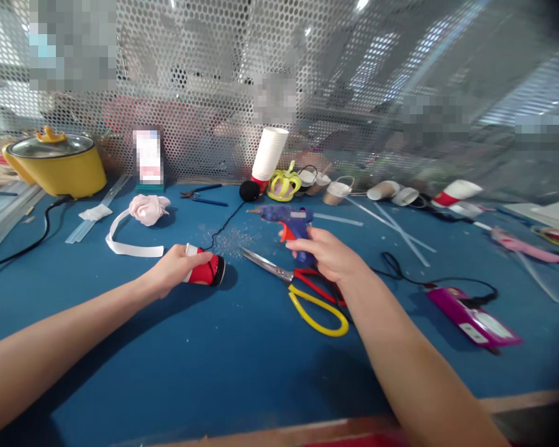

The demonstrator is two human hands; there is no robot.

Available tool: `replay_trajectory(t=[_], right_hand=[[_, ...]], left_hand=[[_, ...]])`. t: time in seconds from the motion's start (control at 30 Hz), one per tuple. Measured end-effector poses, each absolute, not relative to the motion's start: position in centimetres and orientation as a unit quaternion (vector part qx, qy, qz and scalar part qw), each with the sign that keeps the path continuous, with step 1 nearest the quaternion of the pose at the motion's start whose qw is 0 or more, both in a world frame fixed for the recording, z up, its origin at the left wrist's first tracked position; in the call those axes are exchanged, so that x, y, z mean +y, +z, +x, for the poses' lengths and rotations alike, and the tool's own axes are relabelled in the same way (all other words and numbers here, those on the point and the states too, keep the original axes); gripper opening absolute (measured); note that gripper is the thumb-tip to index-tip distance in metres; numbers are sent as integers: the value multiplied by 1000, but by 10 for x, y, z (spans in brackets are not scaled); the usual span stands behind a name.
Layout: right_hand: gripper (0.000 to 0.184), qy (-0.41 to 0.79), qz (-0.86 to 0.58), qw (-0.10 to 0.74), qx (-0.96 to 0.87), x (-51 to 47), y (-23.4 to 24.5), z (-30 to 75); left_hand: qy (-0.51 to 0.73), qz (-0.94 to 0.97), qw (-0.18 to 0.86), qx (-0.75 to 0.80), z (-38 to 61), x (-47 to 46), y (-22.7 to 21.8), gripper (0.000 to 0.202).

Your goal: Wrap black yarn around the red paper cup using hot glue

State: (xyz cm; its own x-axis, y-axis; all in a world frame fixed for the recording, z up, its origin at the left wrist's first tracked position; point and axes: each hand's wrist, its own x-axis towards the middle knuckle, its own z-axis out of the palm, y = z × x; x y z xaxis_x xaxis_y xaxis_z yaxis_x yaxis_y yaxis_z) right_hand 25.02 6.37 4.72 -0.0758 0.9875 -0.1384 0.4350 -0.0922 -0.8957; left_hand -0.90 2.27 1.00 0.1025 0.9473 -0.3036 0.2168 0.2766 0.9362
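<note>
My left hand (171, 271) is closed around a red paper cup (200, 273), tipped on its side, with a black band at its right end. Black yarn runs from the cup up to a black ball of yarn (249, 191). In my right hand (326, 251) is a blue glue gun (289, 216) with an orange trigger, its nozzle pointing left. Below the glue gun lies a pair of scissors (279, 271), one handle red and one yellow, blades toward the cup.
Behind stand a yellow electric pot (58, 164), a phone (149, 155), pliers (205, 195), a stack of white cups (270, 152) and a yellow crown-like basket (284, 185). A white ribbon rose (148, 210) lies left; a purple power strip (472, 316) lies right. Perforated metal closes the back.
</note>
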Motion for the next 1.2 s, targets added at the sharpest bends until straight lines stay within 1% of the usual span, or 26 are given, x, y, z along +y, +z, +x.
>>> replay_trajectory(t=[0.1, 0.17, 0.37, 0.53, 0.73, 0.97, 1.2], right_hand=[[19, 536, -520, 323, -582, 44, 56, 242], [20, 551, -497, 299, -600, 34, 60, 237], [13, 479, -501, 250, -676, 5, 62, 226], [21, 378, -569, 193, -705, -11, 52, 218], [29, 276, -566, 163, -760, -13, 45, 217], [25, 252, -556, 149, -778, -12, 42, 218], [19, 269, -532, 193, -780, -13, 36, 220]], left_hand=[[334, 491, 554, 584, -9, 25, 8, 35], [335, 494, 548, 586, -9, 26, 7, 36], [341, 494, 544, 586, -10, 25, 6, 36], [330, 498, 554, 580, -8, 24, 10, 36], [316, 509, 532, 598, -6, 23, 15, 37], [292, 522, 515, 614, -6, 22, 19, 39], [305, 523, 515, 606, -8, 24, 13, 38]])
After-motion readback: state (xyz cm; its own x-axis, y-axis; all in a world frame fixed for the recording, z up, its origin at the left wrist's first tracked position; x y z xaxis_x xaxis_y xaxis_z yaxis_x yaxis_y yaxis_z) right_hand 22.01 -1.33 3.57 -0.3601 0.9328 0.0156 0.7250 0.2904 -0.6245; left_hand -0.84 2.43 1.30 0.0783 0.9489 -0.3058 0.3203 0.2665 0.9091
